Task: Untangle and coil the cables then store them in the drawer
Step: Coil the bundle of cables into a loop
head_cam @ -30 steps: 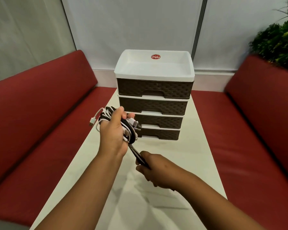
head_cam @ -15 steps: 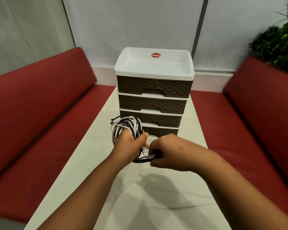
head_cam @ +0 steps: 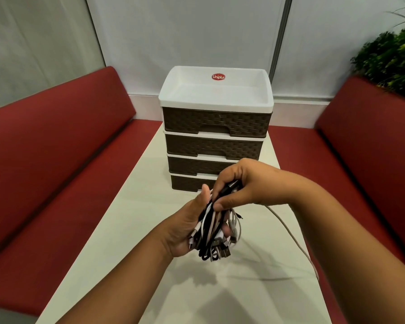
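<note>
A tangled bundle of black and white cables (head_cam: 212,232) lies in the palm of my left hand (head_cam: 185,226), held above the white table (head_cam: 131,220). My right hand (head_cam: 246,183) pinches a black strand at the top of the bundle. One pale cable (head_cam: 290,235) trails from the bundle to the right, down over the table edge. Behind the hands stands a drawer unit (head_cam: 216,127) with a white top tray and brown woven-look drawers, all closed; the lowest ones are partly hidden by my right hand.
Red benches run along both sides of the table, the left bench (head_cam: 45,171) and the right bench (head_cam: 365,160). A green plant (head_cam: 393,52) sits behind the right bench. A pale wall stands behind the drawer unit.
My left hand turned palm up, so the bundle now rests in it and hangs down. My right hand moved up onto the top of the bundle. A pale cable now trails to the right.
</note>
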Demonstrator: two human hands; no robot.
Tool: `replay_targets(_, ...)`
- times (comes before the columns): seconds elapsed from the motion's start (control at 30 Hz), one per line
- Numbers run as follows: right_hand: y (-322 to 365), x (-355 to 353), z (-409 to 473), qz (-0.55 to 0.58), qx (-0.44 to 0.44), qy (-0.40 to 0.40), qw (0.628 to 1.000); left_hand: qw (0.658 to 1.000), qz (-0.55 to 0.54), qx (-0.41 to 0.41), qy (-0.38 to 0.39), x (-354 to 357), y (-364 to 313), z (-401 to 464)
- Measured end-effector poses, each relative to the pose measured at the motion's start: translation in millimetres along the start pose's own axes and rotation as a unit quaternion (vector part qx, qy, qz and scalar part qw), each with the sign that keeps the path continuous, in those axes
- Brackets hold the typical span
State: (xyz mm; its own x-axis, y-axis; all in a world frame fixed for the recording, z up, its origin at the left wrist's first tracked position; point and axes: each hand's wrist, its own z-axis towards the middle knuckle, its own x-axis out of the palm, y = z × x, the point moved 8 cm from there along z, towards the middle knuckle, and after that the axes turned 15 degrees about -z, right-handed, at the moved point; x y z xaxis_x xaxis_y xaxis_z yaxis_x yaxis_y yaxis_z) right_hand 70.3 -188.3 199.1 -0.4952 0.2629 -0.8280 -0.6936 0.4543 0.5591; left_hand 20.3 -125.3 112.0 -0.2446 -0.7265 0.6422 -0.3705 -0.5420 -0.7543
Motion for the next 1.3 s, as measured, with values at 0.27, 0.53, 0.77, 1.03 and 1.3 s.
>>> replay_targets(0.27, -28.7, 2.7, 8.5, 0.082, -0.025, 0.005, 0.996, 0.996, 0.017, -0.083, -0.015, 2.0, -0.1, 5.1)
replay_targets(0.53, -107.2, 2.0, -17.4, 0.375, 0.01, -0.16, 0.913, 0.946, -0.277, -0.11, 0.127, 23.6, -48.9, -8.4)
replay_targets(0.77, -101.4, 44.7, -10.6, 0.203, 0.113, -0.268, 0.935, 0.943, -0.284, 0.163, -0.06, -1.3, -105.5, 12.2)
replay_targets(1.03, -53.2, 56.0, -2.2, -0.067, 0.115, -0.182, 0.974, 0.878, -0.122, 0.335, -0.321, -55.9, -96.6, 25.1)
replay_targets(1.3, -6.4, 16.5, -15.7, -0.224, 0.063, -0.117, 0.966, 0.874, 0.249, 0.187, -0.372, -66.1, -82.0, 17.3)
